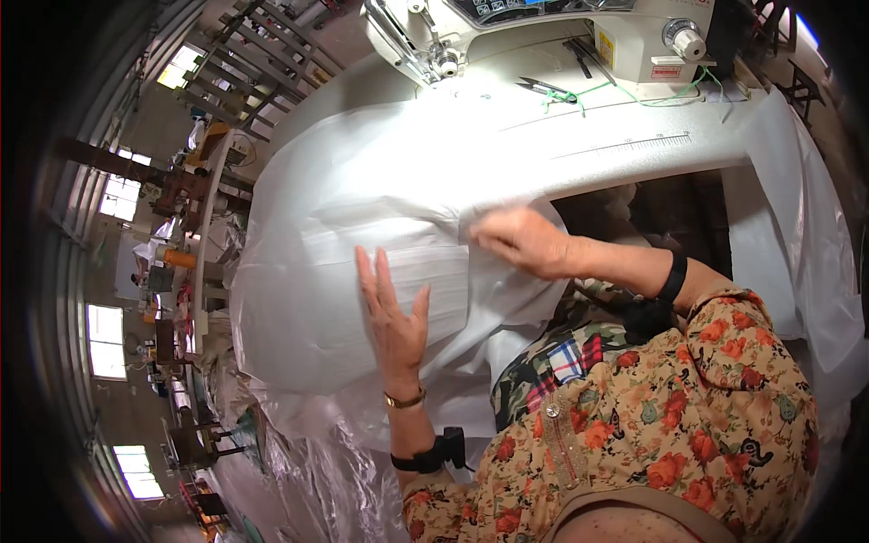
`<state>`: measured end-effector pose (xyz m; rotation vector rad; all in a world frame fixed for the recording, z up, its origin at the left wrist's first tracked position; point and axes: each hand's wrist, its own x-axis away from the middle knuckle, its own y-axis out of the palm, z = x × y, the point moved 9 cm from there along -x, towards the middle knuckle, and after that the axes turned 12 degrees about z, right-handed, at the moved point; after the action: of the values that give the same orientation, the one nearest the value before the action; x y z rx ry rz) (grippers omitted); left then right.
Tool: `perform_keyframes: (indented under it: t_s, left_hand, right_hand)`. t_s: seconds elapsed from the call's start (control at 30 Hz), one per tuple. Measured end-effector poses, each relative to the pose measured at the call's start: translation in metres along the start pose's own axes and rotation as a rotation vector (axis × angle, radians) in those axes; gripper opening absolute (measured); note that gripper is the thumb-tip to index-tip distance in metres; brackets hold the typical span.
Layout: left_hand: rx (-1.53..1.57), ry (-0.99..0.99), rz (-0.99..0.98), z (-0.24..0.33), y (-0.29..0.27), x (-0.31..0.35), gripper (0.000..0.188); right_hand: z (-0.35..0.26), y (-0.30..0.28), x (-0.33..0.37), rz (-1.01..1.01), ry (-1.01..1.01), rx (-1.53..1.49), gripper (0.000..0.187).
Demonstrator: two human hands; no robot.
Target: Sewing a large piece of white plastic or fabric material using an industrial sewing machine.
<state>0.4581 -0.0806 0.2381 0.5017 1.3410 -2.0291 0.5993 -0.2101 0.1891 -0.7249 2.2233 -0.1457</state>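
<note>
A big sheet of thin white fabric (362, 190) is draped over the sewing table and hangs down toward my lap. My left hand (392, 312) lies flat on it with fingers stretched out, pressing the folded part. My right hand (518, 240) is closed on the edge of the fabric just to the right of the fold, pinching it. A white sewing machine (552, 32) stands at the far end of the table, beyond both hands.
Small snips (546, 88) and green thread (634, 90) lie on the white table top (634, 140) beside the machine. More white fabric (806, 253) hangs at the right. Clear plastic sheeting (317, 471) is heaped at the lower left. Other work stations stand far left.
</note>
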Motion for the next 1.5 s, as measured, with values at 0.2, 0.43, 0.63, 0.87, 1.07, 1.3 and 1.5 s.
perform_keyframes:
  t_s: [0.2, 0.43, 0.63, 0.87, 1.07, 1.3, 1.5]
  left_hand:
    - [-0.015, -0.054, 0.095, -0.001, -0.009, -0.038, 0.068]
    - [-0.436, 0.128, -0.241, 0.050, 0.039, -0.015, 0.094]
    - [-0.479, 0.109, 0.243, 0.025, 0.006, -0.038, 0.076]
    - [-0.292, 0.080, 0.278, 0.007, -0.053, -0.105, 0.041]
    - [-0.255, 0.067, 0.087, 0.027, -0.078, -0.157, 0.021]
    - [-0.232, 0.124, -0.025, 0.029, -0.077, -0.177, 0.016]
    - [-0.305, 0.060, 0.029, -0.016, -0.099, -0.161, 0.018]
  right_hand:
    - [0.050, 0.011, -0.038, 0.309, 0.985, -0.602, 0.027]
    - [0.022, 0.062, -0.057, -0.048, 0.800, -0.729, 0.031]
    - [-0.032, 0.060, -0.069, -0.212, 0.457, -0.876, 0.041]
    - [0.080, 0.029, -0.060, 0.476, 0.909, -0.800, 0.037]
    - [0.102, 0.032, -0.078, 0.738, 1.151, -1.017, 0.032]
    - [0.090, 0.077, -0.090, 0.206, 1.076, -1.345, 0.020]
    - [0.011, 0.079, -0.047, -0.189, 0.915, -1.074, 0.028]
